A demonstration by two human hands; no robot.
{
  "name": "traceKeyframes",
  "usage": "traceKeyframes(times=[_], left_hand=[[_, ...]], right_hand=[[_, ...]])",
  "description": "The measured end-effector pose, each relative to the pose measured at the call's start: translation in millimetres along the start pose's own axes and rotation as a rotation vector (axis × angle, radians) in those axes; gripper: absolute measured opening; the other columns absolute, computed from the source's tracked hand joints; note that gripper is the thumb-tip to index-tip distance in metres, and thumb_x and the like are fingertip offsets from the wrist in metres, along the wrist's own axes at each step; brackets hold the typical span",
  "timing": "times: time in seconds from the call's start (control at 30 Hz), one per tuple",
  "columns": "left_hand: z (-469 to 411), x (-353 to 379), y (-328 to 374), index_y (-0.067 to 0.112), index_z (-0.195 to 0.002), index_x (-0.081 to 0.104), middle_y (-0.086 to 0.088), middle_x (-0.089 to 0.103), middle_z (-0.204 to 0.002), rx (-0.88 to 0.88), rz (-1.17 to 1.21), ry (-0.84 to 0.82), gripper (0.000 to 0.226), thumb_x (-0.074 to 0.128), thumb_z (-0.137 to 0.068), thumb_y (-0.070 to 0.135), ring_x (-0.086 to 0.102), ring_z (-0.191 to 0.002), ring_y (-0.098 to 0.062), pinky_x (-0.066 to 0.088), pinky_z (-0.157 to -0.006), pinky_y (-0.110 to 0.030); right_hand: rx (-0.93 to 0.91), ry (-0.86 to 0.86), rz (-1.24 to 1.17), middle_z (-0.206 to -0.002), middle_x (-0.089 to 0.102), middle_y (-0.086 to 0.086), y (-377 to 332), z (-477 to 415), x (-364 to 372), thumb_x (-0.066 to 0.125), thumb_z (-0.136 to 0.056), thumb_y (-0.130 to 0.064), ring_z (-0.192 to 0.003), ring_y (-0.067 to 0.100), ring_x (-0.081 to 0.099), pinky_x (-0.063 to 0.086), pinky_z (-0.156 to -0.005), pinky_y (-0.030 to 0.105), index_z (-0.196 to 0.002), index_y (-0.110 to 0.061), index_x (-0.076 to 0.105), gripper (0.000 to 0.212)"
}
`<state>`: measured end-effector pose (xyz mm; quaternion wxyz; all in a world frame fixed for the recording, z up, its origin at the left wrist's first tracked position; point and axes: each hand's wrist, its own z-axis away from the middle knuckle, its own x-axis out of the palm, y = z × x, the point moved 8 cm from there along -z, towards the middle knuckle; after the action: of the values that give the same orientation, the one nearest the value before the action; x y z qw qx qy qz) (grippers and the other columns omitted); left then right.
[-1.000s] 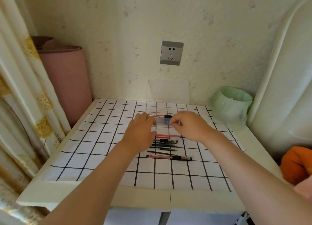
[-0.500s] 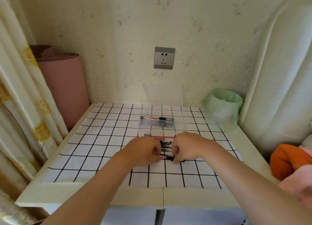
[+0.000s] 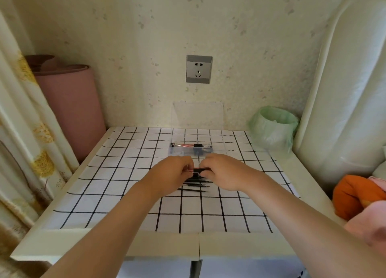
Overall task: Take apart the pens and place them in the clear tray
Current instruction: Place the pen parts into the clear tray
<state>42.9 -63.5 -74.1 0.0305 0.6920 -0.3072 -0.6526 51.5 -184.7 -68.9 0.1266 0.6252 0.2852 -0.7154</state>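
The slim pink pen with a black middle band (image 3: 198, 171) lies crosswise between both sets of fingers, long axis left to right: the left hand (image 3: 172, 174) is clamped on its pink end, the right hand (image 3: 222, 171) on the other, equally near. The shallow clear plastic tray (image 3: 181, 153) (some parts already in it) sits just beyond the fingertips, so the pull likely goes outward along that axis, then forward; thin dark pens (image 3: 194, 190) lie just below the knuckles.
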Motion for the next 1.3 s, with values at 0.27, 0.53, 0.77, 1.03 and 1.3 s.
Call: traceKeyframes(times=[0.27,0.53,0.77,1.03,1.3], left_hand=[[3.1,-14.9,0.0,0.025,-0.095,0.066,0.010,0.059,-0.072,0.013,0.081,0.055,0.007,0.061,-0.093,0.030,0.054,-0.064,-0.006,0.042,-0.058,-0.019],[15.5,18.1,-16.7,0.020,-0.083,0.059,0.002,0.064,-0.079,-0.148,0.138,-0.299,0.009,0.066,-0.088,0.021,0.066,-0.065,-0.014,0.058,-0.066,-0.030],[18.9,15.1,-25.0,0.022,-0.081,0.061,0.002,0.070,-0.078,-0.160,0.223,-0.319,0.010,0.065,-0.090,0.020,0.066,-0.061,-0.011,0.056,-0.067,-0.029],[20.0,8.3,-29.3,0.021,-0.088,0.063,0.003,0.070,-0.081,-0.187,0.201,-0.303,0.004,0.067,-0.089,0.021,0.064,-0.063,-0.008,0.055,-0.064,-0.022],[18.9,-14.3,-48.0,0.025,-0.092,0.062,0.009,0.064,-0.082,-0.228,0.088,-0.177,0.004,0.066,-0.090,0.024,0.057,-0.070,-0.004,0.041,-0.061,-0.016]], right_hand=[[-0.001,0.016,-0.021,-0.095,0.062,0.006,-13.6,-0.3,-0.4,0.038,-0.104,-0.026,-0.083,0.021,0.058,0.050,-0.074,0.039,-0.111,-0.015,0.060,0.027],[0.010,-0.241,0.015,-0.096,0.062,0.004,-28.3,-0.3,49.9,0.041,-0.100,-0.007,-0.083,0.022,0.057,0.039,-0.060,0.028,-0.110,-0.009,0.062,0.024],[0.008,-0.178,-0.013,-0.094,0.064,0.007,-32.3,-1.0,48.2,0.042,-0.101,-0.011,-0.081,0.023,0.061,0.049,-0.069,0.036,-0.105,-0.013,0.059,0.017],[-0.013,-0.096,-0.077,-0.104,0.064,0.003,-29.2,-3.3,41.1,0.040,-0.102,-0.035,-0.090,0.020,0.059,0.051,-0.076,0.037,-0.115,-0.020,0.058,0.026],[0.176,-0.056,-0.003,-0.106,0.045,-0.005,33.5,3.1,15.6,0.047,-0.099,-0.017,-0.092,0.016,0.053,0.042,-0.078,0.026,-0.113,-0.026,0.065,0.025]])
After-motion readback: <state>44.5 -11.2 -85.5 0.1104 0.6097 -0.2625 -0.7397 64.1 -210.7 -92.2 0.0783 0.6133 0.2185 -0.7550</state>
